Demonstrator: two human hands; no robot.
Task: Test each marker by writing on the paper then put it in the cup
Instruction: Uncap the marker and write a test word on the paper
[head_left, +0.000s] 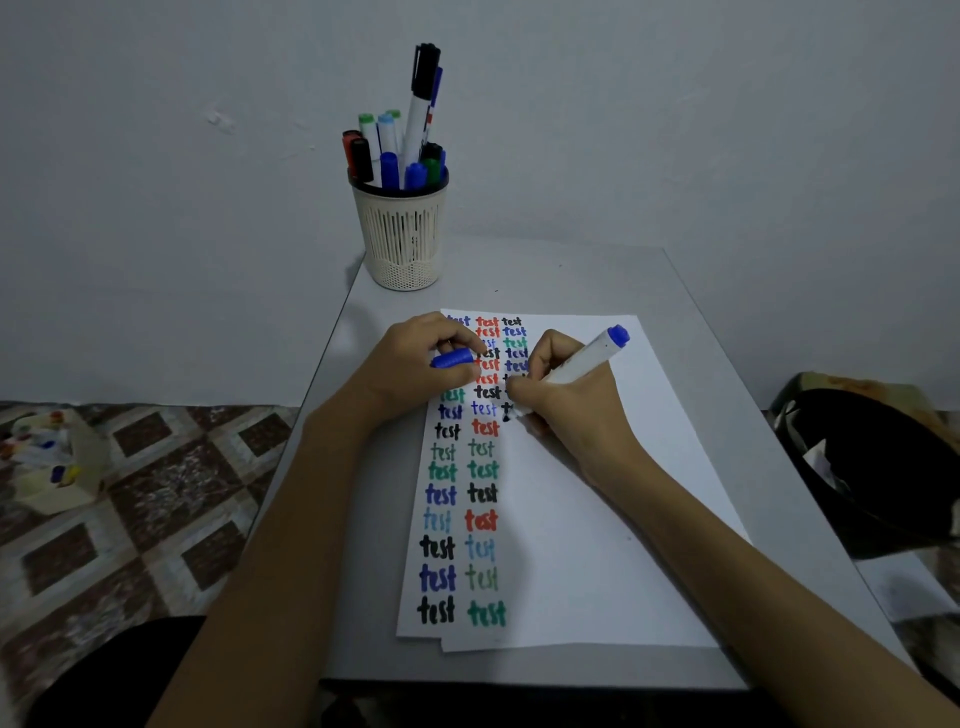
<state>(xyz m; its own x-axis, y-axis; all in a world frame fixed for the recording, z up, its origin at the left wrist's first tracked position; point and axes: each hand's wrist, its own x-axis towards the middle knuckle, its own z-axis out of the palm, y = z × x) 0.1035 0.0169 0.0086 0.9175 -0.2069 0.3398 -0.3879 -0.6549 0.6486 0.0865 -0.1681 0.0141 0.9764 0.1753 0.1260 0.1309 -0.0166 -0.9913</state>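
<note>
Marker (584, 361), white barrel with a blue end plug: being gripped in the right hand (569, 415), fingers curled round the lower barrel. It is being held tilted, plug end pointing up and away. Its dark tip is being pressed onto the paper (597, 493) at the foot of the third column of writing.

Blue cap (452, 358): being pinched between the thumb and fingers of the left hand (415, 364). This hand is being rested on the upper left corner of the paper, covering part of the first two columns. The two hands are being kept close together but apart, with a strip of written words showing between them.

Cup (402, 234), cream, slotted, dark rim: being stood on the desk (545, 270) beyond the paper's far left corner, well apart from both hands. At least ten capped markers are being held upright in it: blue, black, red, green and pale blue caps. The exact number cannot be told.

Three columns of the word "test" are being shown on the paper. A second sheet's edge is being exposed under the paper's near edge.

Left of the paper, down on the tiled floor (156, 493), a pale box (52, 467) of coloured items is being seen, blurred. Right of the paper, a black bag (872, 467) is being rested beside the desk.

Count: one marker in hand, one loose cap, one cup.
</note>
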